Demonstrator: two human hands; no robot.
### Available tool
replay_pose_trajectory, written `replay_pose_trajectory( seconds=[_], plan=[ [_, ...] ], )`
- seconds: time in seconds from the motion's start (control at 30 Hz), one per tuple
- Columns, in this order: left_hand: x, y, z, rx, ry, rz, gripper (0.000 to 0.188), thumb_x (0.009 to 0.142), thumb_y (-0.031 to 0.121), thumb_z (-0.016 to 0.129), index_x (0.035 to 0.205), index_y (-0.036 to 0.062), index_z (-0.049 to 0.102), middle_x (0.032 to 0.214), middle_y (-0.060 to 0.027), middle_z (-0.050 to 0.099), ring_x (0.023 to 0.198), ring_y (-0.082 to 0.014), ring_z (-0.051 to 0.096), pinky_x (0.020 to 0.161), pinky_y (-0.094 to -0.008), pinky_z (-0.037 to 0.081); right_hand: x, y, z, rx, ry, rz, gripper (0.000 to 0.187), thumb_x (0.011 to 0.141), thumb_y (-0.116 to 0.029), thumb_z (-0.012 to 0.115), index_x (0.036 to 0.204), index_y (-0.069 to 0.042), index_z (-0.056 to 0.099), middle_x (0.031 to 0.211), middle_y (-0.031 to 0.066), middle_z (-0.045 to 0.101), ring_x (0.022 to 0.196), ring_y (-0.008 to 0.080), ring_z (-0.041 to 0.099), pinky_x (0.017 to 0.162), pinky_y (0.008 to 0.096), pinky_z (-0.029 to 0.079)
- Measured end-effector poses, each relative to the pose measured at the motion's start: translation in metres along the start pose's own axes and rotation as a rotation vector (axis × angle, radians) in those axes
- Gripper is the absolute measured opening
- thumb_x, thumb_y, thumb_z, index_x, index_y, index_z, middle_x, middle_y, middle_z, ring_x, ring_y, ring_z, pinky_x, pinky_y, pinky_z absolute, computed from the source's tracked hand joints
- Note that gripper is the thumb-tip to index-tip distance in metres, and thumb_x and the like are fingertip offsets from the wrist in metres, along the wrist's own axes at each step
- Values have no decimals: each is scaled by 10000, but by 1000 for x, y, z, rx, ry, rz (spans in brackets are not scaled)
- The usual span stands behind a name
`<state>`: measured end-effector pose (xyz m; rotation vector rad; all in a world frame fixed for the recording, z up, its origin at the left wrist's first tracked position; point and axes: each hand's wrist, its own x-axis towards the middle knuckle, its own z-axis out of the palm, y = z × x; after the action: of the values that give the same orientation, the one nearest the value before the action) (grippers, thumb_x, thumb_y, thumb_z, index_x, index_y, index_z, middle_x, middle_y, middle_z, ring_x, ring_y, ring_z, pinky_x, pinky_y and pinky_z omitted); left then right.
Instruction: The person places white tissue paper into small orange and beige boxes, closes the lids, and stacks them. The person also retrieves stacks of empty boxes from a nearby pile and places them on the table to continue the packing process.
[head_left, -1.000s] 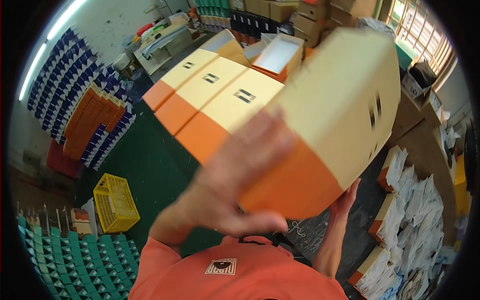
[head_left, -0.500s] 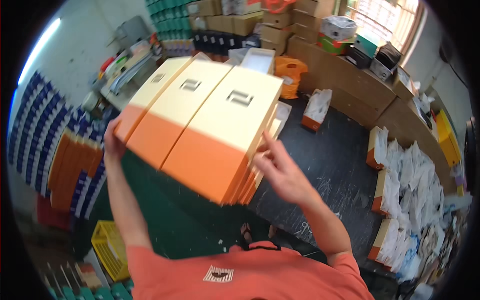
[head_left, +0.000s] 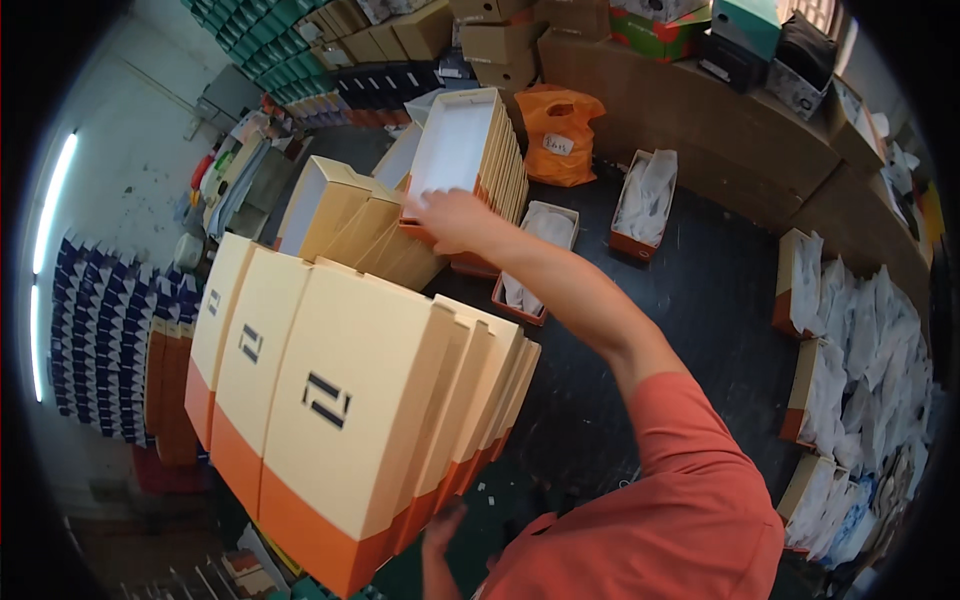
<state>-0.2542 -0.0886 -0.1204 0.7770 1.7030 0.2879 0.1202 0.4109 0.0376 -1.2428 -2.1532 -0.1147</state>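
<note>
Cream-and-orange box lids (head_left: 330, 380), nested in layers and standing side by side in a tilted block, fill the near left. Low at the block's right side is my left hand (head_left: 443, 528); its fingers are dark and partly hidden, so its hold is unclear. Reaching out past the lids, my right hand (head_left: 458, 222) closes over the near end of an open box (head_left: 458, 140) with a white inside. That box is the top one of a leaning nested stack. More cream boxes (head_left: 345, 215) stand tilted just left of it.
An orange plastic bag (head_left: 562, 135) stands behind the nested boxes. Boxes with white paper (head_left: 645, 205) sit on the dark table, several more (head_left: 800, 390) at the right. A cardboard wall (head_left: 680, 110) borders the far side. Blue-and-white stacks (head_left: 100, 340) stand at left.
The lid block has come down and nearer, toward the lower left. My right hand has left its side and reached forward to the open box. My left hand now shows at the block's lower right.
</note>
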Motion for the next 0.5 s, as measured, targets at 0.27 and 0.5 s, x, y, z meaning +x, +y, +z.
replay_pose_trajectory(
  seconds=[0.27,0.5],
  plan=[
    [-3,28,100,523,-233,235,570,986,273,726,1472,18,573,1380,-201,673,1265,-355,660,1061,-443,522,-91,-1,-100,-119,367,132,475,818,-86,670,1283,-166,624,937,104,671,864,302,698,716,449,524],
    [50,153,198,648,-410,1052,571,949,205,729,1462,16,563,1534,-239,520,1433,-429,476,1190,-483,409,-493,5,-187,1120,774,1318,845,920,-67,767,1626,-176,316,1505,144,531,1328,283,590,1010,474,566]
  ],
)
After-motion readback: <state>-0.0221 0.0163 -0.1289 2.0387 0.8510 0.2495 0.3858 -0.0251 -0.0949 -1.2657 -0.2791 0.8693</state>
